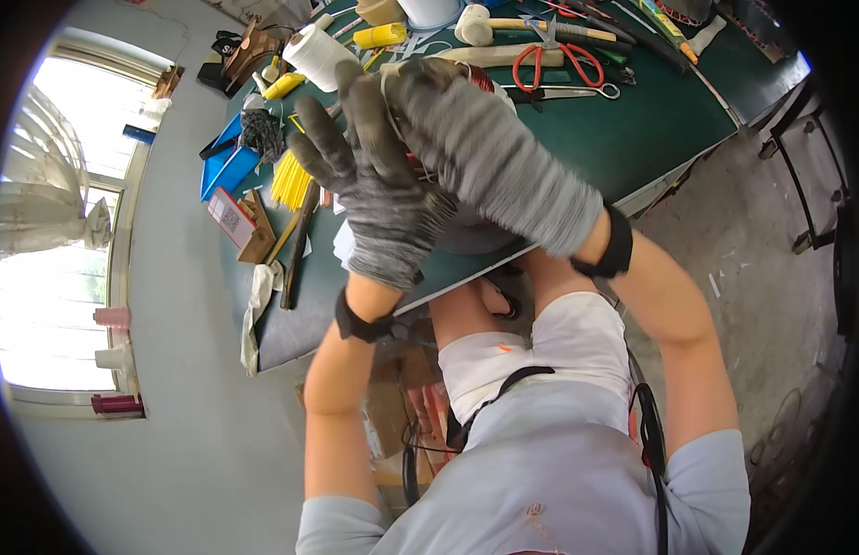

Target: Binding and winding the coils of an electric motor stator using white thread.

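Note:
Both my hands wear grey striped gloves with dark, worn finger coating. Above the bench's near edge, my left hand (383, 199) is open, its fingers stretched upward and apart. My right hand (485, 139) reaches across from the right and overlaps the left at the fingertips; motion smears it, and its fingers are partly hidden. Behind the gloves sits a rounded object with reddish strands (480, 80), mostly covered, so its kind and whether either hand touches it do not show. A white thread spool (320, 57) lies just beyond my left fingertips.
On the green bench (624, 129) lie red-handled scissors (559, 67), a mallet (476, 26), a yellow spool (380, 36) and yellow strips (289, 182). A blue tray (228, 166) and a dark stick (301, 245) are at left. A black-framed stand (804, 166) is at right.

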A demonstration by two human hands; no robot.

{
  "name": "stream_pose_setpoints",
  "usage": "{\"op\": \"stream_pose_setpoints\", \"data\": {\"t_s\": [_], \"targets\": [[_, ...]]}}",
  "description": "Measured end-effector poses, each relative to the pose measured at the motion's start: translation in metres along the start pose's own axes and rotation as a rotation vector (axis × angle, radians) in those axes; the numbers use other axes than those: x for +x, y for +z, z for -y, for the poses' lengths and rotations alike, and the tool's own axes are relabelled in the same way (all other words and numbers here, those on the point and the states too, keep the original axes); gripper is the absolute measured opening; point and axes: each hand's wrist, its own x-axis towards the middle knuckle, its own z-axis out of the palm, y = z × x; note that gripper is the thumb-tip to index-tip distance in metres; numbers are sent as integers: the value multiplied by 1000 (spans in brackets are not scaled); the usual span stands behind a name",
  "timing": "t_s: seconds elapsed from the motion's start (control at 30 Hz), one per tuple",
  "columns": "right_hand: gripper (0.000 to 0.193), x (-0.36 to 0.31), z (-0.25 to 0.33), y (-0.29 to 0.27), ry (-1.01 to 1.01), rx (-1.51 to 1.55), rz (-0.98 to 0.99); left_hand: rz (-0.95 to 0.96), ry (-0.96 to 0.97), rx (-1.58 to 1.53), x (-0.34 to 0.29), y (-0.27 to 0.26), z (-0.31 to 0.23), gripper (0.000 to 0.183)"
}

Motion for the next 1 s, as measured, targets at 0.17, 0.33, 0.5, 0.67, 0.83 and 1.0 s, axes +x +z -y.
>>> {"op": "stream_pose_setpoints", "data": {"t_s": [0.17, 0.33, 0.5, 0.67, 0.83, 1.0], "targets": [[28, -67, 36, -57, 565, 129, 72, 130, -270, -709, -19, -4, -8, 80], [24, -219, 5, -117, 1614, 1264, -662, 137, 3, -543, 1, -15, 2, 31], [27, -180, 2, -95, 1503, 958, -569, 315, -134, -651, -2, -26, 17, 37], [25, -60, 23, -21, 457, 227, 60, 381, 70, -292, -3, -23, 9, 38], [19, -63, 39, -27, 994, 1239, -104, 232, 93, -142, -13, -9, -2, 38], [17, -48, 17, -38, 761, 1315, 291, 98, 51, -222, -18, -5, -1, 34]]}}
